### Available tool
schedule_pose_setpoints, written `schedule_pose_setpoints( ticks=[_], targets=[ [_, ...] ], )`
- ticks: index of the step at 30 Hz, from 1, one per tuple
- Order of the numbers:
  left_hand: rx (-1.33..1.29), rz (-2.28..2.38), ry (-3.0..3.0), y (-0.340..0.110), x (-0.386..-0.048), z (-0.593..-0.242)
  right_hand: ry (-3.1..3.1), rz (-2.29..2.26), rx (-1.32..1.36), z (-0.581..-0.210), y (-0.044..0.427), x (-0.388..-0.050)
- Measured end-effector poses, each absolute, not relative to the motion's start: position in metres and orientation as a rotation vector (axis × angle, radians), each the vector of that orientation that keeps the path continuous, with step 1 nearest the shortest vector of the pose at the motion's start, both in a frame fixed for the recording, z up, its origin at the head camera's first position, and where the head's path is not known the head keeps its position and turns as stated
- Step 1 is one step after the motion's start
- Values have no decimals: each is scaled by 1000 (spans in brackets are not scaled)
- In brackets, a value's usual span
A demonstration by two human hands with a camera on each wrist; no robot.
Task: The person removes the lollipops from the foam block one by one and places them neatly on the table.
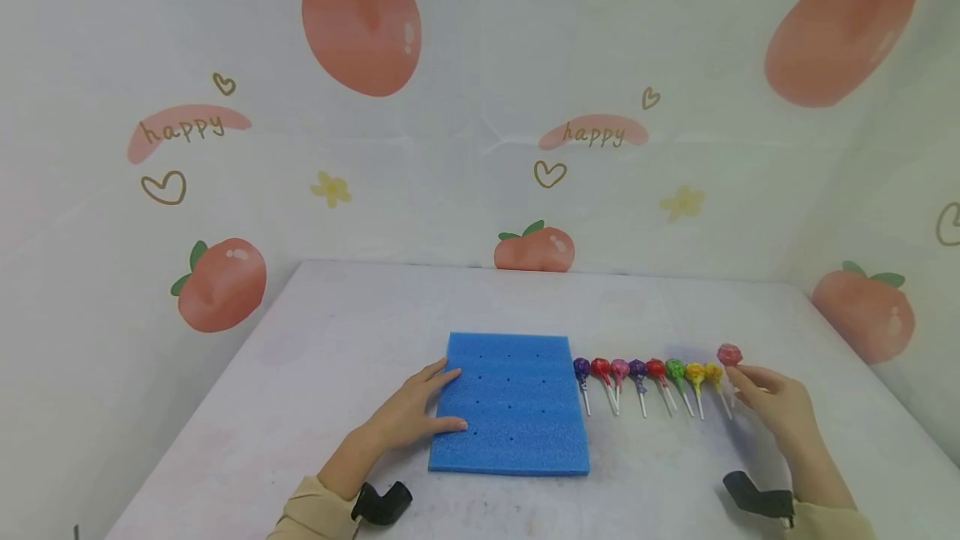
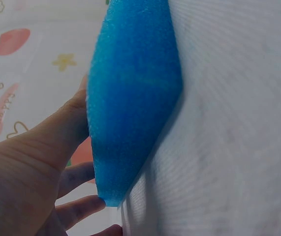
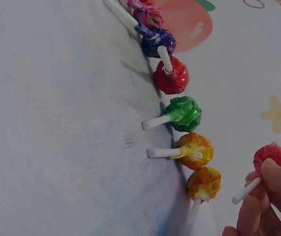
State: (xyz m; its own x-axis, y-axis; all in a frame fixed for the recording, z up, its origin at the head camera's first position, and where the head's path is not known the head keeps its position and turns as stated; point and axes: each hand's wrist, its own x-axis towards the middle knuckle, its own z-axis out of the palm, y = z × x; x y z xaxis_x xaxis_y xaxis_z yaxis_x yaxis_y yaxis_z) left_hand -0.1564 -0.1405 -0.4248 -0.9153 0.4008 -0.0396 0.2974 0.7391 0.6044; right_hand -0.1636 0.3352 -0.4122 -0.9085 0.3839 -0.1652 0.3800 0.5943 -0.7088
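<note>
A blue foam board point(image 1: 512, 394), dotted with rows of small holes, lies flat on the table. My left hand point(image 1: 408, 411) rests on its left edge, fingers spread and fingertips touching the top; the left wrist view shows the board's side point(image 2: 130, 98) beside the thumb. Up off the table, my right hand point(image 1: 780, 407) pinches a pinkish-red lollipop point(image 1: 729, 355) by its white stick, just under the wrapped candy. To that hand's left, a row of lollipops runs toward the board, including a yellow one point(image 1: 695, 373), a green one point(image 3: 183, 114) and a red one point(image 3: 171, 76).
The white table point(image 1: 360, 307) reaches back to a white cloth point(image 1: 465, 190) printed with peaches, hearts and "happy". Purple lollipops point(image 1: 582, 368) and a pink one point(image 1: 619, 369) lie nearer the board's right edge. Black wrist mounts point(image 1: 382, 504) show on both arms.
</note>
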Motion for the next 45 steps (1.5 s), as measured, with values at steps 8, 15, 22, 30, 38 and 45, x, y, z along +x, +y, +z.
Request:
schedule_pose_setpoints(
  ticks=[8, 15, 22, 30, 38, 45],
  targets=[
    [561, 917, 2771, -141, -156, -425, -2803, 1241, -671, -416, 341, -164],
    [555, 901, 2781, -141, -157, -427, -2819, 1257, -677, -418, 346, -165],
    [548, 902, 2784, -141, -158, -428, -2848, 1280, -718, -427, 354, -169],
    [574, 901, 2788, -142, -158, -429, -2879, 1290, -692, -430, 360, -170],
    [578, 903, 2782, -141, -157, -427, -2882, 1301, -725, -430, 361, -171],
    [568, 912, 2773, -141, -157, -425, -2898, 1299, -728, -430, 360, -171]
  ],
)
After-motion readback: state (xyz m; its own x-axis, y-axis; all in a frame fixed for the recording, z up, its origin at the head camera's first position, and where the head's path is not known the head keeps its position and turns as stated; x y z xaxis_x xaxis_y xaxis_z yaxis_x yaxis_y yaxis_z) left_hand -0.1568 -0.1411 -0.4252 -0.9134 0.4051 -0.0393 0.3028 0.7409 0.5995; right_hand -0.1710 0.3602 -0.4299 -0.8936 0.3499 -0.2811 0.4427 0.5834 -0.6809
